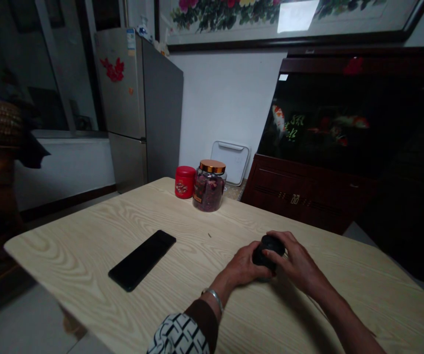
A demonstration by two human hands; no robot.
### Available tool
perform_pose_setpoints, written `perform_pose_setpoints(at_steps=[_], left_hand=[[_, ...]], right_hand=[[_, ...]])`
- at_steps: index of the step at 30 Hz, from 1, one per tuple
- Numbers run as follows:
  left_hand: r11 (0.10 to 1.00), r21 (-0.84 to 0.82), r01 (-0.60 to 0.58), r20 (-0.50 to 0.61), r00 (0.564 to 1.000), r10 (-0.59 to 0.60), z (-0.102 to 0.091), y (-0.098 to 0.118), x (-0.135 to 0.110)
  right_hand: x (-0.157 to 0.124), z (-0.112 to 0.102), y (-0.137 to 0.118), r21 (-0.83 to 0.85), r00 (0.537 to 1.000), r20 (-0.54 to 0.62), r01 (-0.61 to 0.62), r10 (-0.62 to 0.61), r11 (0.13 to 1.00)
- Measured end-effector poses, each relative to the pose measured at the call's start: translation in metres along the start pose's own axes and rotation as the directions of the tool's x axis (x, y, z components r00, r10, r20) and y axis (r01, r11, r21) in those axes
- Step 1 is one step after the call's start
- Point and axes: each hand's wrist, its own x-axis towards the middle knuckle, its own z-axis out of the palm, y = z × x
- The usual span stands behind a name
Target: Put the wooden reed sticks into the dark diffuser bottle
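Observation:
Over the right part of the table, both my hands are closed around a small black round container [270, 246]. My left hand [244, 265], with a silver bangle at its wrist, wraps the lower body from the left. The fingers and thumb of my right hand [296, 258] grip the upper part, which looks like a lid. Much of the container is covered by my fingers, and I cannot tell whether the top is loose. A black smartphone [142, 259] lies flat on the table to the left of my hands.
On the pale wood-grain table [97, 236], a red canister [185, 182] stands beside a clear jar [209, 189] with a copper-coloured lid. A fridge [123, 108] and a fish tank [322, 123] are beyond. A wooden chair [3, 162] is at the left.

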Motion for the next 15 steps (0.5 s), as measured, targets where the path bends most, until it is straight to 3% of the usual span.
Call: perform_pose_setpoints(at_steps=[7,11,15], left_hand=[[1.0,0.024,0.002,-0.013,1.0,-0.002,0.0,0.0,-0.001],[1.0,-0.005,-0.005,0.034,0.999,0.005,0.001,-0.001,-0.001],[1.0,-0.001,-0.024,0.052,0.998,0.024,-0.003,0.007,-0.01]], right_hand=[[-0.002,0.006,-0.007,-0.06,0.998,-0.05,-0.052,0.049,0.997],[-0.004,0.007,-0.009,-0.083,0.996,-0.058,-0.077,0.072,0.994],[-0.011,0.003,-0.015,-0.028,0.994,-0.066,-0.094,0.092,0.995]])
